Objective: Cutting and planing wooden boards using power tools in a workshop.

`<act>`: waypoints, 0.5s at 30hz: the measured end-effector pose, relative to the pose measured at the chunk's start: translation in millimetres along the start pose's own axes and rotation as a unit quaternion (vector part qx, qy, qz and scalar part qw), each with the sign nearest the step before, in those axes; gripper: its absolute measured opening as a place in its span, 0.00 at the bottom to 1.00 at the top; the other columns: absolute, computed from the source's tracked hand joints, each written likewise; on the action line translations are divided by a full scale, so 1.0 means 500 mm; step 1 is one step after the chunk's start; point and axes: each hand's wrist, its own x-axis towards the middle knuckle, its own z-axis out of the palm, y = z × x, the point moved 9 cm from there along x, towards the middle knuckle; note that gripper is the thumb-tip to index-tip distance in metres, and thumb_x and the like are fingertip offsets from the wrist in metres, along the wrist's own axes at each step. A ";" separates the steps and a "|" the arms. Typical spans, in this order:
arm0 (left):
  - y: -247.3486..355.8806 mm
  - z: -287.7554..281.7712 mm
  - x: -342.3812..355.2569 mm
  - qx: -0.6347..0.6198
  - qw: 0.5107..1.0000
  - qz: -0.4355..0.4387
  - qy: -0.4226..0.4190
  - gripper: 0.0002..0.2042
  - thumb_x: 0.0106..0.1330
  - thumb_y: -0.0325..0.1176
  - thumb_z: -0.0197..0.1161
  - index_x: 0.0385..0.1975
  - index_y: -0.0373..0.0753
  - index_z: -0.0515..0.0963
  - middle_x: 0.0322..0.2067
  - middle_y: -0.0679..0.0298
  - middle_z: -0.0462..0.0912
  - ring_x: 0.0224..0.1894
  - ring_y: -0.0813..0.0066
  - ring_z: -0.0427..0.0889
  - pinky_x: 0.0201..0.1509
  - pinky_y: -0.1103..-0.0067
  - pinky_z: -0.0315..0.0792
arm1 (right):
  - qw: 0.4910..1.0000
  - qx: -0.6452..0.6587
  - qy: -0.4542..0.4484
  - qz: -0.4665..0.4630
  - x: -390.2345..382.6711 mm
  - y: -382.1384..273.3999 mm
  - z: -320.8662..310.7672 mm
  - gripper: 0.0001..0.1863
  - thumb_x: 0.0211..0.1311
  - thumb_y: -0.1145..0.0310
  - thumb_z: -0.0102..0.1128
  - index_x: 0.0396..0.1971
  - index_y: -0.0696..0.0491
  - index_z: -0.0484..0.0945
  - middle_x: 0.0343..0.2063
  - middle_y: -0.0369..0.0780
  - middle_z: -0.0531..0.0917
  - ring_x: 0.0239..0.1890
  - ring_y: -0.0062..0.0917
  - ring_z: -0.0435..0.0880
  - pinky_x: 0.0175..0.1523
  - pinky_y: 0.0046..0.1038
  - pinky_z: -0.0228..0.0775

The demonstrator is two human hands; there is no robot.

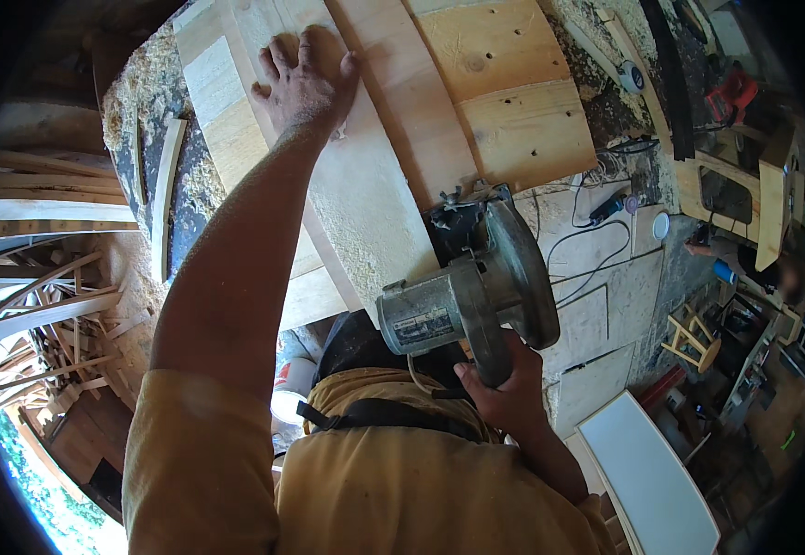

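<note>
My left hand (308,91) lies palm down with fingers apart on a pale, sawdust-covered board (365,213). In my right hand (506,387) is the rear handle of a worn grey circular saw (430,310), held at the near end of the boards. The saw's base meets the end of a reddish-brown plank (411,102) beside the pale board; its blade and the trigger are hidden. Right of the plank lie plywood panels (518,102) with several dark holes. All these pieces rest on a workbench (171,88) strewn with shavings.
Offcuts and long strips (51,305) are heaped at the left. A corded power tool (608,209) lies right of the bench, its cable looping nearby. Further right stand a small wooden stool (694,338) and a white panel (647,476). Near my waist is a white bucket (291,393).
</note>
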 end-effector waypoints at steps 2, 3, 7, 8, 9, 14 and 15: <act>0.001 -0.001 0.001 -0.005 1.000 -0.001 -0.001 0.37 0.60 0.64 0.46 0.66 0.49 0.55 0.68 0.49 0.44 0.71 0.54 0.39 0.66 0.48 0.41 | 1.000 0.003 -0.002 0.002 0.006 -0.004 0.001 0.15 0.47 0.71 0.69 0.34 0.56 0.73 0.21 0.43 0.78 0.24 0.32 0.80 0.30 0.29 0.70; -0.001 0.000 0.002 -0.002 1.000 -0.002 -0.002 0.37 0.60 0.64 0.46 0.66 0.49 0.55 0.68 0.49 0.44 0.71 0.54 0.39 0.66 0.48 0.41 | 1.000 0.004 -0.003 0.003 0.008 -0.007 0.002 0.15 0.47 0.71 0.68 0.34 0.56 0.73 0.22 0.43 0.79 0.24 0.32 0.80 0.31 0.29 0.71; -0.003 0.005 0.003 0.004 1.000 -0.002 -0.006 0.37 0.60 0.64 0.45 0.66 0.49 0.55 0.68 0.50 0.44 0.71 0.53 0.39 0.66 0.48 0.41 | 1.000 -0.001 -0.002 -0.007 0.024 -0.031 0.004 0.16 0.47 0.70 0.68 0.35 0.56 0.73 0.22 0.44 0.79 0.25 0.32 0.81 0.31 0.29 0.71; -0.003 0.003 0.003 0.004 1.000 -0.003 -0.006 0.37 0.60 0.64 0.45 0.66 0.49 0.55 0.68 0.50 0.44 0.71 0.53 0.39 0.66 0.48 0.41 | 1.000 -0.007 0.004 -0.018 0.028 -0.039 0.002 0.15 0.47 0.72 0.68 0.34 0.56 0.73 0.20 0.40 0.78 0.22 0.26 0.79 0.31 0.27 0.70; -0.004 0.003 0.003 0.008 1.000 -0.004 -0.011 0.37 0.60 0.64 0.45 0.66 0.49 0.54 0.68 0.50 0.44 0.71 0.53 0.38 0.66 0.48 0.40 | 0.999 -0.012 0.010 -0.030 0.030 -0.046 0.001 0.14 0.47 0.74 0.68 0.33 0.56 0.72 0.17 0.36 0.77 0.20 0.21 0.77 0.30 0.24 0.69; -0.011 -0.002 -0.001 0.015 1.000 -0.005 -0.010 0.37 0.60 0.64 0.45 0.67 0.49 0.54 0.69 0.50 0.43 0.71 0.53 0.38 0.66 0.49 0.40 | 0.999 -0.020 0.008 -0.040 0.037 -0.049 0.005 0.15 0.47 0.73 0.67 0.35 0.56 0.73 0.20 0.40 0.78 0.23 0.27 0.78 0.31 0.27 0.70; -0.009 -0.001 -0.002 0.007 1.000 -0.007 -0.009 0.37 0.60 0.64 0.45 0.67 0.49 0.54 0.69 0.50 0.43 0.71 0.53 0.38 0.66 0.49 0.41 | 0.999 -0.025 0.009 -0.044 0.037 -0.053 0.005 0.17 0.46 0.72 0.68 0.37 0.56 0.74 0.23 0.44 0.79 0.25 0.34 0.81 0.32 0.30 0.71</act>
